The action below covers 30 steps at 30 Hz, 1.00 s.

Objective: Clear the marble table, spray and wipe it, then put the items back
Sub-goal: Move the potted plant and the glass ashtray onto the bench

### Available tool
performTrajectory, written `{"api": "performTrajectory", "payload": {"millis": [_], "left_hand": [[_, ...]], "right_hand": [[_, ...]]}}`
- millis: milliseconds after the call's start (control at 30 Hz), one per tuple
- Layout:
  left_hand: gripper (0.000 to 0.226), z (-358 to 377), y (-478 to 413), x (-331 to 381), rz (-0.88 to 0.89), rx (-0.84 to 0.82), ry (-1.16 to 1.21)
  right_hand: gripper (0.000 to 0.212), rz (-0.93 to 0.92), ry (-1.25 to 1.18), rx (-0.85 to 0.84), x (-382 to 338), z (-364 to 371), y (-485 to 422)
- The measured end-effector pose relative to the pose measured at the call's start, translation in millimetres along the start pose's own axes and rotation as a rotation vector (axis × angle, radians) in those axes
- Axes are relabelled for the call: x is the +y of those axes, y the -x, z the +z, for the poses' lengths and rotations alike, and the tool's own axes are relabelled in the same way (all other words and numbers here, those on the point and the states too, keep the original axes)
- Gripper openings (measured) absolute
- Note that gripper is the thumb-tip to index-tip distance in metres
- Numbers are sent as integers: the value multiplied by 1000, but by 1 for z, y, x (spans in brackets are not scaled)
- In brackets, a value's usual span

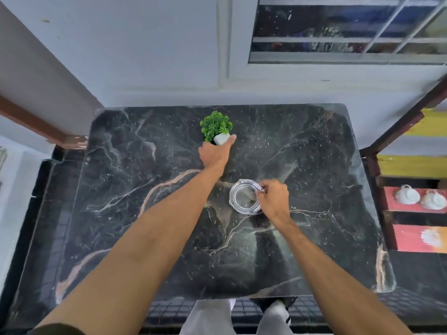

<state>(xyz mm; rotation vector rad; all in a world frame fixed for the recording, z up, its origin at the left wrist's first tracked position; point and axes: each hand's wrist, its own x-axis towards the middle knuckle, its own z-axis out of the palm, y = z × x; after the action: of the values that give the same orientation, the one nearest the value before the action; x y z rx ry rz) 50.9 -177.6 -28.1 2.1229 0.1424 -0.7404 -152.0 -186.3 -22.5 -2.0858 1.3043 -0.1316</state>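
Marble table (pixel 150 213): dark slab with pale and pinkish veins; its far edge stood against the white wall below a window (pixel 338 32).

Plant pot (pixel 221 138): small white pot of green foliage (pixel 216 125), near the middle of the far edge. It was tilted, its long axis leaning away from the person, foliage toward the far edge and white base toward the hand. Whether the base touched the marble could not be told.

Left hand (pixel 214 153): closed round the white pot from the near side, thumb lying along the pot's right face; the other fingers were hidden behind it.

Glass ashtray (pixel 245 198): clear, round, mouth upward, at the centre of the table, slightly toward the right edge. It had no long axis to report.

Right hand (pixel 274 198): fingers bent and pinched on the ashtray's right rim; the palm hid part of that rim.

Shelf unit (pixel 411 206): beside the table's right edge, holding white cups (pixel 420 198) on a red surface.
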Motion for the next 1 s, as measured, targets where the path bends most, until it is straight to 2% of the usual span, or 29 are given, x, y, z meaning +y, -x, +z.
{"api": "performTrajectory", "payload": {"millis": [233,333,500,633,767,833,1000], "left_hand": [[85,16,-19,23,-37,-3,-35],[78,11,-10,18,71,40,-140],[28,10,29,3,376,-4,-162],[26,39,78,-16,535,-149,-73],[19,107,161,-22,642,-333,-37],[29,144,196,-28,658,-413,-26],[44,270,312,-48,676,-579,-59]], "right_hand": [[20,79,-42,78,9,-14,-22],[20,103,-61,105,16,-29,-23],[16,157,-83,181,44,-64,-22],[14,198,-151,250,76,-103,-11],[9,291,-195,342,146,-163,5],[10,328,-210,387,184,-194,13],[7,482,-218,460,339,-280,41]]}}
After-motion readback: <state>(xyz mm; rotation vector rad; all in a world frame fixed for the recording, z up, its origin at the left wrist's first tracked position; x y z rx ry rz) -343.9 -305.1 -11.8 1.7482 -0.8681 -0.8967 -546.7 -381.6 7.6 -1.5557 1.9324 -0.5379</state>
